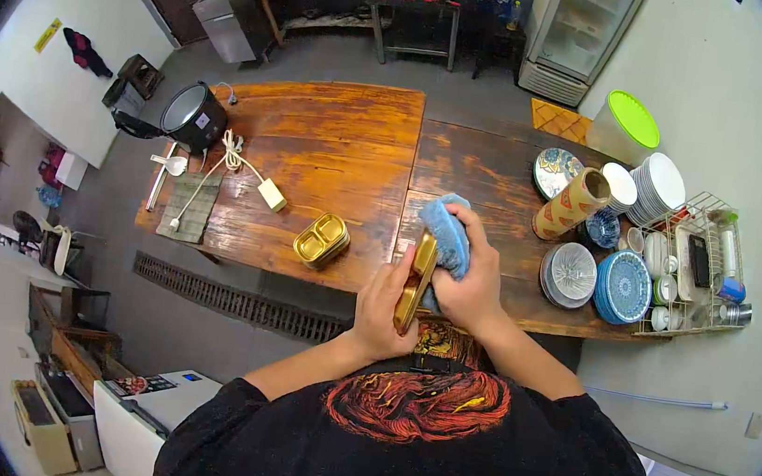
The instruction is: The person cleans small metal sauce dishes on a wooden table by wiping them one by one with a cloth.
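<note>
Close to my chest, at the table's front edge, my left hand (380, 311) grips a gold divided dish (416, 284), tilted up on its side. My right hand (476, 282) is closed around a blue cloth (447, 231), which lies against the dish's right-hand face. Some of my right fingers are hidden behind the cloth. On the wood to the left sits a stack of similar gold two-compartment dishes (322, 240).
The wooden table (336, 139) carries a black cooker (194, 118), a power strip (271, 194) and a green cloth (189, 207) on the left. At right stand a cardboard tube (573, 203), blue plates (624, 286), white plates (657, 187) and a wire dish rack (702, 265).
</note>
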Motion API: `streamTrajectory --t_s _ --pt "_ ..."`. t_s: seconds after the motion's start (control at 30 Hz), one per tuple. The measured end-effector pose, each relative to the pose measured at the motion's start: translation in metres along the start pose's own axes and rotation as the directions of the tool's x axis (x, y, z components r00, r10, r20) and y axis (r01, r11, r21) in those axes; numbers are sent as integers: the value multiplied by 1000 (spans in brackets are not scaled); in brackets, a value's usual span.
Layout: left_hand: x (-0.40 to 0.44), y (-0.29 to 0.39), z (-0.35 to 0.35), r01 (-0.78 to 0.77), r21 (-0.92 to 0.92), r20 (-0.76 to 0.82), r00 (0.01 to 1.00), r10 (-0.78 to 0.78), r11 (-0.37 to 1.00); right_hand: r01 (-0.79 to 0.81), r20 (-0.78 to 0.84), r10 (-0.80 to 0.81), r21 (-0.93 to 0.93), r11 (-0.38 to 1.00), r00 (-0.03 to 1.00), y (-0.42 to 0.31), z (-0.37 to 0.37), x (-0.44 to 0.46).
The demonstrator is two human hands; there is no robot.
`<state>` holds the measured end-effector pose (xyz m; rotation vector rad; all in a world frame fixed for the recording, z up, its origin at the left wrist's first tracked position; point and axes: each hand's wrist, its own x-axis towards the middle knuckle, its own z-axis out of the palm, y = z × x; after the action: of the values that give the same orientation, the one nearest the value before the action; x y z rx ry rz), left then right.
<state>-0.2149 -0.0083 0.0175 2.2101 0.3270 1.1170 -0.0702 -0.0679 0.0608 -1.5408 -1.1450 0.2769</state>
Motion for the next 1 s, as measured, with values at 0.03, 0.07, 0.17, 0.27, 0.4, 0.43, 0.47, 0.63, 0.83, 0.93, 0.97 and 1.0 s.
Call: streamTrajectory --t_s 0.03,0.07,0.17,0.27,0.4,0.43,0.47,0.63,0.83,0.93,0.97,1.0 --pt "0 0 0 -6 7 -4 1000 6 1000 -48 30 47 35 998 998 0 -1 0" --pt "0 0 0 -8 8 -6 1000 8 1000 -45 31 44 34 998 999 1 -2 1" --pt "0 1 1 -34 36 -34 999 35 999 -170 118 151 176 970 981 4 -3 2" --pt "-3 0 1 -43 48 -47 998 45 998 -205 147 171 254 945 974 4 -2 1" --pt "-5 -2 -1 -38 40 -62 997 41 998 -186 137 147 342 921 980 2 3 2" --pt "-5 -1 -1 -35 47 -68 997 38 998 -218 168 167 363 906 972 0 0 3" --pt "-5 -1 0 -33 51 -73 997 37 998 -251 196 187 381 890 962 -2 -3 3" --pt "-7 4 1 -9 40 -81 997 12 999 -303 235 216 456 836 948 2 -4 0" --pt "-1 1 1 -60 84 -185 980 75 995 -533 480 337 362 765 810 13 -13 4" --pt "-2 -5 2 -79 74 -214 972 93 994 -635 607 381 278 720 698 22 -8 -10" --pt "-5 -6 2 -62 45 -210 975 70 997 -605 593 347 311 733 726 27 -4 -20" --pt "-7 -6 3 -47 15 -205 977 49 999 -572 577 314 342 745 754 32 -1 -28"
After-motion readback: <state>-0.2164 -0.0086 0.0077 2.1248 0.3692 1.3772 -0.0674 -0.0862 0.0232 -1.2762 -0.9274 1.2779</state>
